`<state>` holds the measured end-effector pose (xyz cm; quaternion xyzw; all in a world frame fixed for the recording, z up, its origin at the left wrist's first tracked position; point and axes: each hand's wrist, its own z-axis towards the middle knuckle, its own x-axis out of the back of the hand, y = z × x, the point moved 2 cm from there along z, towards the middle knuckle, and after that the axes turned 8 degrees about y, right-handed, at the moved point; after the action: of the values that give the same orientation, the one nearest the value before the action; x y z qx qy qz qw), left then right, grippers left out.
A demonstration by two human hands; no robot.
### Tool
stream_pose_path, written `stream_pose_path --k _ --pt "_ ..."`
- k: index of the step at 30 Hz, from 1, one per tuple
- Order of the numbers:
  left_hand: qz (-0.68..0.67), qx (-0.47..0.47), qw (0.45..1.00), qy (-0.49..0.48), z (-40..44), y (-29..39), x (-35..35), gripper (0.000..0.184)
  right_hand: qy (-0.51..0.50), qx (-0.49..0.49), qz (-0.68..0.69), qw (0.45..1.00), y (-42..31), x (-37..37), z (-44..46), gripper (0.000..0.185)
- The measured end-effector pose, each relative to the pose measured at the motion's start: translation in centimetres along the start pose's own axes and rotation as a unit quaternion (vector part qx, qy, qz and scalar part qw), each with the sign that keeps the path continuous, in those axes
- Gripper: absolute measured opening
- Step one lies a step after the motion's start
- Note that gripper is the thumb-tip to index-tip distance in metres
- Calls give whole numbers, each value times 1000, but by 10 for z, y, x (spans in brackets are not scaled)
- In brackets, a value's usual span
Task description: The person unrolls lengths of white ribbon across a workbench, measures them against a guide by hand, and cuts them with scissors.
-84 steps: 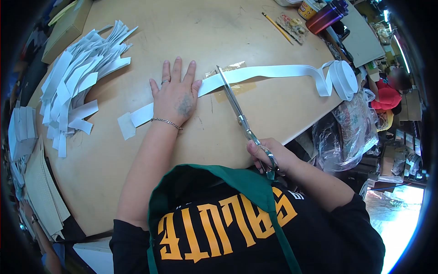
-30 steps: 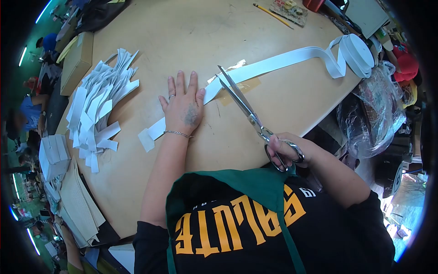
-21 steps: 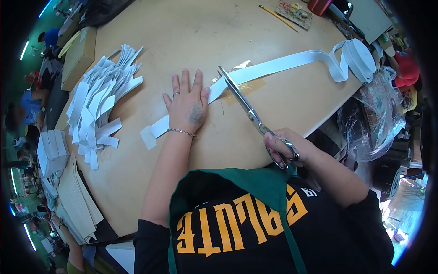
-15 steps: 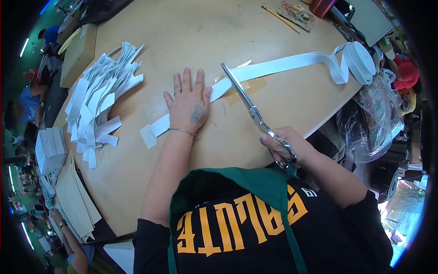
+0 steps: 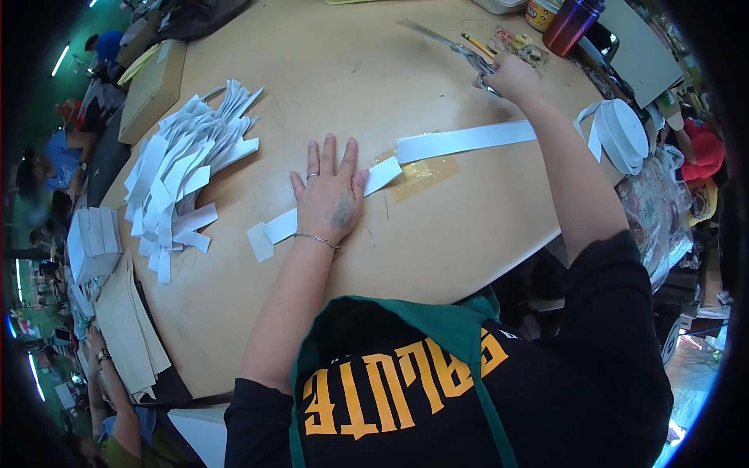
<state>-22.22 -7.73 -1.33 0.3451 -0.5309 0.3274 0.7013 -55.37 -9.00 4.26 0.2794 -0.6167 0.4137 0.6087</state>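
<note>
My left hand [image 5: 331,204] lies palm down across 1 short white strip [image 5: 382,176], its 5 fingers spread. My right hand [image 5: 515,78] curls its fingers round the handles of the scissors [image 5: 470,58], near 1 pencil [image 5: 477,45]. The short strip's far end adjoins 1 longer strip [image 5: 468,141] at the yellowish tape [image 5: 429,175]; right, 1 white roll [image 5: 622,136]; left, heaped strips [image 5: 183,168].

Left hand [image 5: 331,201] flat, right arm [image 5: 576,175] outstretched

Palm down, the left hand spreads its fingers, a dark marking on its back. The right hand [image 5: 515,78] is closed with curled fingers, far forward of the torso.
</note>
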Motion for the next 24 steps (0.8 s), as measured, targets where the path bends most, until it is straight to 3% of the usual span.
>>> stream_pose_path --k 1,2,5,7,9,11,14,20,24 --pt "0 0 1000 -1 1 0 0 48 26 11 -42 999 -4 -1 4 41" --pt "2 0 1000 -1 1 0 1 48 -36 -33 -32 998 -4 -3 9 41" --pt "10 0 1000 -4 0 0 0 48 223 57 -115 966 -16 -7 -17 32" --pt "15 -3 1000 -5 1 1 0 48 200 194 45 959 -39 6 -53 34" --pt "16 -5 1000 -7 1 1 -1 48 91 279 224 929 -75 3 -126 24" --pt "19 -9 1000 -6 2 1 -1 48 86 481 187 852 -83 -9 -167 22" --pt "24 -13 1000 -8 1 0 -1 48 52 354 166 919 -83 -35 -179 22" --pt "19 -10 1000 -1 2 0 0 48 70 344 188 917 -81 -39 -190 36" --pt "17 -11 1000 -1 1 1 -1 48 79 315 133 936 -89 -40 -189 46"
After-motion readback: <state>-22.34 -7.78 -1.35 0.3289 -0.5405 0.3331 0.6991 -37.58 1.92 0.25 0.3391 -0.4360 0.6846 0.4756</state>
